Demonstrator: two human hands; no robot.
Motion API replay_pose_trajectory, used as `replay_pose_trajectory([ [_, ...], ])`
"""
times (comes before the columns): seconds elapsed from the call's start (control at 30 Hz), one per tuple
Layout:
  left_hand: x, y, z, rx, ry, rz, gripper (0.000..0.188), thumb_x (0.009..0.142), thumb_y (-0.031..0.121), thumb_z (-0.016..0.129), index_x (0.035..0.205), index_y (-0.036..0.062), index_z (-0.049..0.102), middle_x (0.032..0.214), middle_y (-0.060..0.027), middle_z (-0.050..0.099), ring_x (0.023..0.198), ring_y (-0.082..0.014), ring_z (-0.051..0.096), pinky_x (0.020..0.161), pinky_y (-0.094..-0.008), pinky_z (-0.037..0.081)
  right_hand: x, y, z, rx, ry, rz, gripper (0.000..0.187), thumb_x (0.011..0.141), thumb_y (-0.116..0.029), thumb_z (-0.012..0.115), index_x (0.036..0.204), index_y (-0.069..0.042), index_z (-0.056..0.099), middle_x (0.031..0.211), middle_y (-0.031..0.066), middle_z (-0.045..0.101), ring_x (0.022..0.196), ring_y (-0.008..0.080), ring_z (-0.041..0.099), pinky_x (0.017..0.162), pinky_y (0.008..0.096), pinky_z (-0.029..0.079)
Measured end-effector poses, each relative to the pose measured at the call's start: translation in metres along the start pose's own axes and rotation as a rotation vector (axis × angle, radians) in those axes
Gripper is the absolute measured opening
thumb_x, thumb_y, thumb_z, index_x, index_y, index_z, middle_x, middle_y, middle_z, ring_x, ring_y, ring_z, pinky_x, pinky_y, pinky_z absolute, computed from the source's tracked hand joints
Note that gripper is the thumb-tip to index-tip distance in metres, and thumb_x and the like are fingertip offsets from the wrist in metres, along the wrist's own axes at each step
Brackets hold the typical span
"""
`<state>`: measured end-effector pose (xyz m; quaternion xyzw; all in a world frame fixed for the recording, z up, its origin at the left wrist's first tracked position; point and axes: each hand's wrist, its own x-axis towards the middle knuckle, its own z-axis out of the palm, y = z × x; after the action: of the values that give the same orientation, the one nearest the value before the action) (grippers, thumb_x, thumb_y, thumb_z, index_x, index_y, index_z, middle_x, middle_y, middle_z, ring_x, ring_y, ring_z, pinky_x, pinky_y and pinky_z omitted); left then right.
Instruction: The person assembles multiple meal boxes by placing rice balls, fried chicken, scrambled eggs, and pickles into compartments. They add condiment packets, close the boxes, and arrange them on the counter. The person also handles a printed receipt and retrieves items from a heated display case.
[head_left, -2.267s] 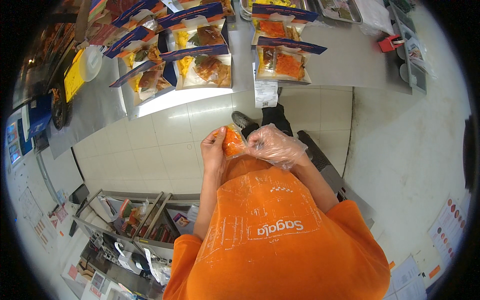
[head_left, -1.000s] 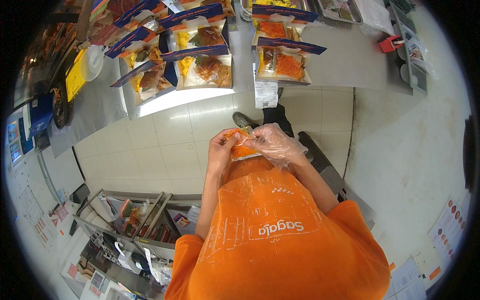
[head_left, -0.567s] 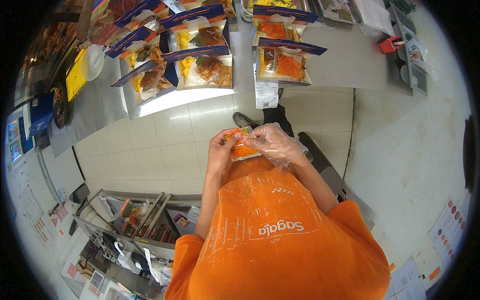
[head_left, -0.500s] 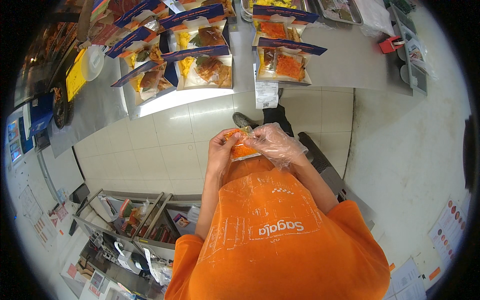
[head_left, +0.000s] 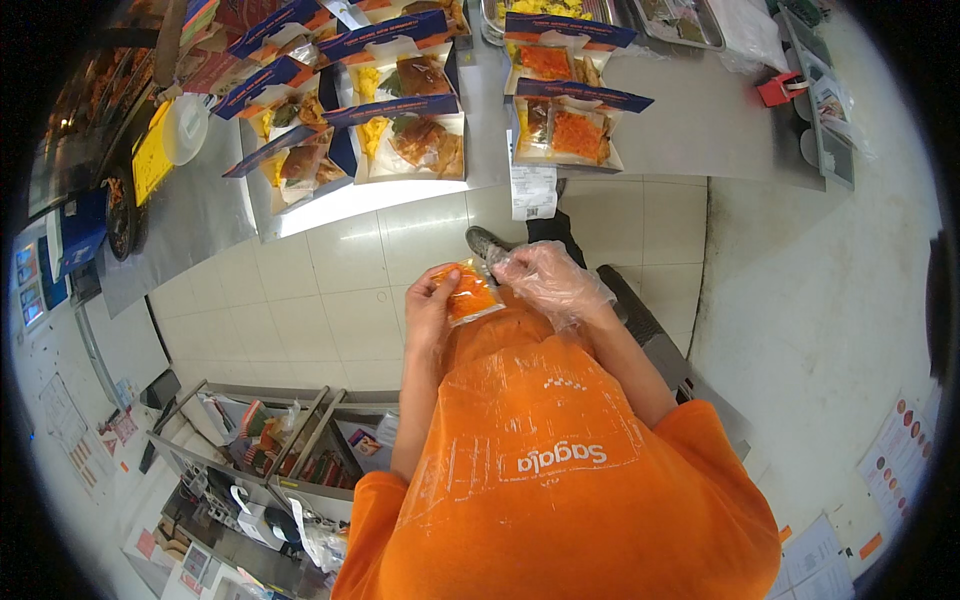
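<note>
My left hand [head_left: 428, 305] is bare and pinches a small clear plastic packet [head_left: 474, 297] with orange, shredded-looking contents. The packet hangs tilted in front of my orange apron. My right hand [head_left: 545, 277] wears a loose clear plastic glove. Its fingertips are drawn together beside the packet's upper right corner; whether a bit of plastic is between them I cannot make out. Ahead on the steel counter stands an open food box [head_left: 570, 133] with similar orange food. To its left, another open box [head_left: 412, 146] holds yellow food and wrapped brown pieces.
More open boxes stand in rows on the steel counter [head_left: 700, 110]. A paper slip [head_left: 533, 190] hangs over the counter's near edge. Metal trays [head_left: 685, 22] lie at the back, a red dispenser [head_left: 780, 90] at the right. Behind at lower left is an open-topped cabinet [head_left: 290, 440] with packages.
My left hand has drawn the packet slightly left and down, turning it so more of its face shows. The right fingers have come away from its middle toward the upper corner.
</note>
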<state>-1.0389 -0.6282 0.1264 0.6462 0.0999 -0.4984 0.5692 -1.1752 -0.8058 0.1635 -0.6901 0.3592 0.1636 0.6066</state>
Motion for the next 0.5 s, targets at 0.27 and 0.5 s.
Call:
replay_pose_trajectory([
  [0.27, 0.029, -0.051, -0.121, 0.076, 0.379, 0.105, 0.027, 0.097, 0.016, 0.069, 0.116, -0.0026, 0.068, 0.097, -0.0079, 0.072, 0.084, -0.0144, 0.069, 0.074, -0.0273, 0.056, 0.018, 0.078, -0.021, -0.121, 0.256, 0.073, 0.069, 0.097, -0.063, 0.049, 0.113, 0.002, 0.066, 0.118, 0.0286, 0.066, 0.115, 0.0446, 0.060, 0.100, 0.0483, 0.046],
  [0.5, 0.034, -0.160, -0.206, 0.172, 0.534, 0.028, 0.022, 0.094, 0.012, 0.071, 0.110, -0.0037, 0.071, 0.093, -0.0096, 0.073, 0.082, -0.0169, 0.069, 0.076, -0.0299, 0.056, 0.040, 0.216, -0.024, -0.093, 0.502, 0.255, 0.080, 0.097, -0.069, 0.041, 0.138, -0.002, 0.056, 0.142, 0.0321, 0.050, 0.134, 0.0450, 0.048, 0.110, 0.0481, 0.040],
])
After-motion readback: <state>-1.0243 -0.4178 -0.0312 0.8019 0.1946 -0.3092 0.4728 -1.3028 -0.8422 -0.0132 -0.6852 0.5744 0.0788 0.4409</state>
